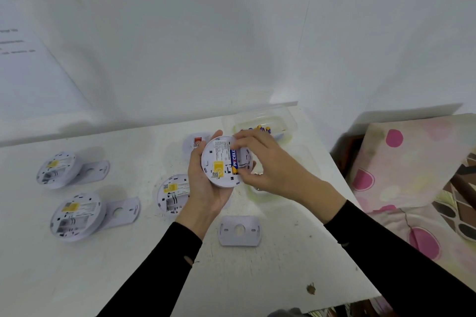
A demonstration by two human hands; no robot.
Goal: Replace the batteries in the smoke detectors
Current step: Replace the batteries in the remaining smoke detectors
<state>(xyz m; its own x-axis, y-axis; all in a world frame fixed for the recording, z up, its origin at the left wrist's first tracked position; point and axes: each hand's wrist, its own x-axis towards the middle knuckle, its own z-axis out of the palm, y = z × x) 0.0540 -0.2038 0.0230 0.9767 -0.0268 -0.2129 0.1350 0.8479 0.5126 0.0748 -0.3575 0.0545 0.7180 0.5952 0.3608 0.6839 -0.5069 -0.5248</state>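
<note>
Head view: left hand (206, 189) cups the round white smoke detector (218, 159); right hand (269, 166) pinches the blue-yellow battery (233, 159), axis pointing away.

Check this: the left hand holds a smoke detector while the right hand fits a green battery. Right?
No. The head view shows the battery is blue, not green; the left hand holds the smoke detector and the right hand fits it.

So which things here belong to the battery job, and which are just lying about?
Job: detector in the left hand, battery pinched by the right hand, tub of batteries, another open detector, mounting plate.
Lying about: spotted cloth, printed sheet.
</note>
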